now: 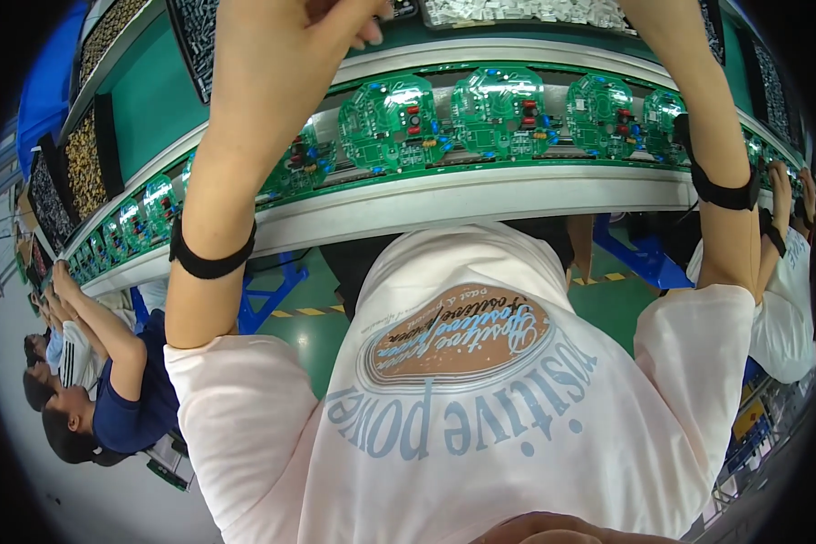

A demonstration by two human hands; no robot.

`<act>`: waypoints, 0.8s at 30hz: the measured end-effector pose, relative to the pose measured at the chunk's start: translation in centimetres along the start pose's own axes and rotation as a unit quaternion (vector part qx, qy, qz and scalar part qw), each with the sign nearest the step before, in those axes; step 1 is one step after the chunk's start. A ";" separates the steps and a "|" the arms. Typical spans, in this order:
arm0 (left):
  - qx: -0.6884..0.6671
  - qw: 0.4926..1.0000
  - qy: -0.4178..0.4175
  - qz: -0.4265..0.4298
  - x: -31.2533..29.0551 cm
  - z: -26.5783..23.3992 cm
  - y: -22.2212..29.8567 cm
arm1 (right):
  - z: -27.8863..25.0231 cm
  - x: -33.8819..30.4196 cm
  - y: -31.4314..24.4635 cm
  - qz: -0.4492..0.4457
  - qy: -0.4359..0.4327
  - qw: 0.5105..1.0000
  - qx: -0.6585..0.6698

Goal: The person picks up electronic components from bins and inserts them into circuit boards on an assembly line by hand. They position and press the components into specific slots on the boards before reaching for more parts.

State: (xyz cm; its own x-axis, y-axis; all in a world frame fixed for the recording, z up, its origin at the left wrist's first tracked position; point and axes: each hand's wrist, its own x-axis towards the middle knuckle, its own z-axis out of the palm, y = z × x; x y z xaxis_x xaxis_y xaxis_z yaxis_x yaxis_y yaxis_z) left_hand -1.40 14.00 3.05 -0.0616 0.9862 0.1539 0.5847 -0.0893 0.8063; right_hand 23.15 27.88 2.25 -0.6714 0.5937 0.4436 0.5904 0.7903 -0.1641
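Observation:
My left hand (292, 41) is at the top edge, above the conveyor and partly cut off by the frame. Its visible fingers curl in towards the thumb; whatever they may hold I cannot make out. My right forearm (689, 68) reaches past the top edge, so the right hand is out of the picture. Below and between my arms runs a row of green circuit boards (392, 122) carrying red, blue and yellow components. Another board (499, 113) sits near the middle. My left forearm covers part of the row. A black band (212, 257) circles each forearm.
A bin of white parts (526, 13) lies beyond the conveyor, whose pale rail (444, 201) runs before me. Trays of dark parts (195, 41) and yellowish parts (87, 163) stand to the left. Co-workers (122, 372) work along the line on both sides.

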 end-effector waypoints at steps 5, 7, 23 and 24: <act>-0.075 0.991 -0.064 -0.092 -3.9 -1.8 -3.2 | -1.4 -1.4 -0.3 0.070 -0.025 0.976 0.206; -0.096 0.989 -0.060 -0.096 -5.2 -2.0 -3.9 | -1.7 -2.2 -0.7 0.071 -0.042 0.957 0.280; 0.213 0.977 -0.019 -0.021 -9.9 -0.5 -3.8 | 0.9 -11.9 -8.4 0.284 -0.044 0.782 0.553; 0.255 0.967 -0.015 0.021 -9.8 -0.4 -4.0 | 1.1 -12.1 -8.6 0.282 -0.032 0.786 0.549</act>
State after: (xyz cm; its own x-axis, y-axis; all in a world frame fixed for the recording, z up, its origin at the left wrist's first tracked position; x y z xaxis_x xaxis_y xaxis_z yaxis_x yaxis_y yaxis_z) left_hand -3.51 4.59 -1.48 -0.0105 0.9876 0.1566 0.9092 -0.0558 0.4125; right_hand 25.68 14.13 -2.69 -0.4838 0.8751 -0.0119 0.0839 0.0328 -0.9959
